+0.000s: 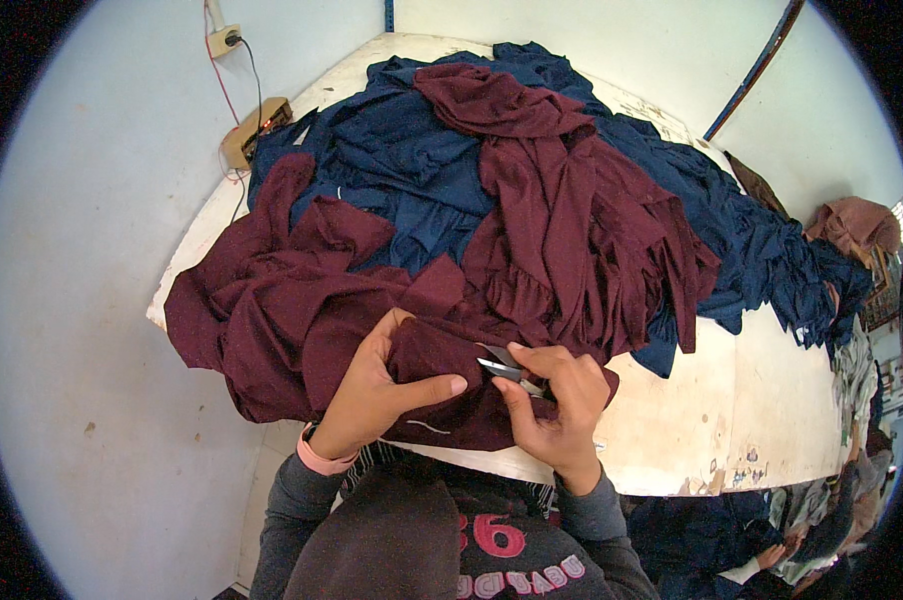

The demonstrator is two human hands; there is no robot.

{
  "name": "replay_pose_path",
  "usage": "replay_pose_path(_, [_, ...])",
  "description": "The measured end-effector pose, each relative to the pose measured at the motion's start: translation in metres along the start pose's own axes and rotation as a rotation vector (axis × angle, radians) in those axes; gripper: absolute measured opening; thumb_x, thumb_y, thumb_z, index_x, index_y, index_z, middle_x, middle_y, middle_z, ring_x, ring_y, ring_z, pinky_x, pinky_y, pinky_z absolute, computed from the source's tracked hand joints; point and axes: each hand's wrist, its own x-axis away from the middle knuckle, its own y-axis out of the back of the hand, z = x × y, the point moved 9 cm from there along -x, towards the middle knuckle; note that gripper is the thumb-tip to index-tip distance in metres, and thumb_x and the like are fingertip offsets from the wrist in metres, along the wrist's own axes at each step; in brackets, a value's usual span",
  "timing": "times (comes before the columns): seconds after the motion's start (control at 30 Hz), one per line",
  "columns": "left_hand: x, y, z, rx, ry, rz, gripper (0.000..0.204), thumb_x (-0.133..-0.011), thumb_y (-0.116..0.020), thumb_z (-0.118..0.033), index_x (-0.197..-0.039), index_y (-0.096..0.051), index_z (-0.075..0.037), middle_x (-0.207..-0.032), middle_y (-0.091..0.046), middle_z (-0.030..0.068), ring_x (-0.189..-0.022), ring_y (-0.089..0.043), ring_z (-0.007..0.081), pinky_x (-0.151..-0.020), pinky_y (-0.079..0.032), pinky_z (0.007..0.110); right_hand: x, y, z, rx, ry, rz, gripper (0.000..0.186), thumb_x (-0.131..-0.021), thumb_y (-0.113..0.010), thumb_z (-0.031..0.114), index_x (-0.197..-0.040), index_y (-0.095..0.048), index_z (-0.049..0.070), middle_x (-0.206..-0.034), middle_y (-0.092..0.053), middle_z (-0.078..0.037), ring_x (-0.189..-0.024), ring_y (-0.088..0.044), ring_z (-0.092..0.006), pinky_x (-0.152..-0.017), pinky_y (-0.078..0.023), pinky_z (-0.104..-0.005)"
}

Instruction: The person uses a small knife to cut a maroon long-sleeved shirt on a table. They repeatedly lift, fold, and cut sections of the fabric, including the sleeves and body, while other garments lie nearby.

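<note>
We work on a soft maroon knitted garment (372,330) that lies at the near edge of the pale wooden worktop (752,400), at about 6 o'clock of the big cloth heap. Our left hand (372,395) has its fingers closed on a fold of this garment, with the thumb pressing the cloth flat. Our right hand (557,405) has its fingers closed around small metal thread snips (502,368), whose blades touch the fold.

We judge that the cloth is light, limp and a little stretchy, so it will sag and slide if we hold it loosely. It seems best to pinch it near the seam, just beside the blades, and keep it taut. At 12 o'clock lies a pile of dark blue garments (412,160) with more maroon pieces (572,220) on it.
</note>
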Motion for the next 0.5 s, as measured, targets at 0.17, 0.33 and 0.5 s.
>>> replay_pose_path(0.17, [-0.001,-0.001,0.004,0.045,0.036,0.006,0.057,-0.079,-0.087,-0.002,-0.126,-0.054,-0.001,-0.117,-0.066,0.0048,-0.107,-0.063,0.0123,-0.099,-0.050,0.030,0.003,-0.004,0.000,0.092,0.019,-0.015,0.026,-0.078,-0.083,0.010,-0.102,-0.073,0.009,-0.087,-0.074,-0.004,-0.066,-0.066,-0.0178,-0.058,-0.035,-0.0332])
replay_pose_path(0.33, [0.000,-0.002,0.004,0.081,0.057,-0.003,0.057,-0.079,-0.087,-0.002,-0.127,-0.055,-0.001,-0.116,-0.067,0.0049,-0.107,-0.064,0.0126,-0.098,-0.051,0.030,0.002,-0.004,-0.002,0.032,-0.003,-0.007,0.024,-0.078,-0.083,0.011,-0.100,-0.073,0.009,-0.088,-0.075,-0.005,-0.068,-0.067,-0.0196,-0.059,-0.038,-0.0330])
replay_pose_path(0.5, [-0.002,0.006,-0.012,0.094,-0.020,-0.055,0.048,-0.086,-0.082,-0.004,-0.126,-0.056,-0.003,-0.114,-0.068,0.0051,-0.107,-0.064,0.0125,-0.097,-0.052,0.030,0.009,-0.023,-0.026,-0.355,-0.224,-0.056,0.027,-0.080,-0.084,0.010,-0.101,-0.069,0.005,-0.088,-0.073,-0.006,-0.071,-0.069,-0.0169,-0.064,-0.048,-0.0306])
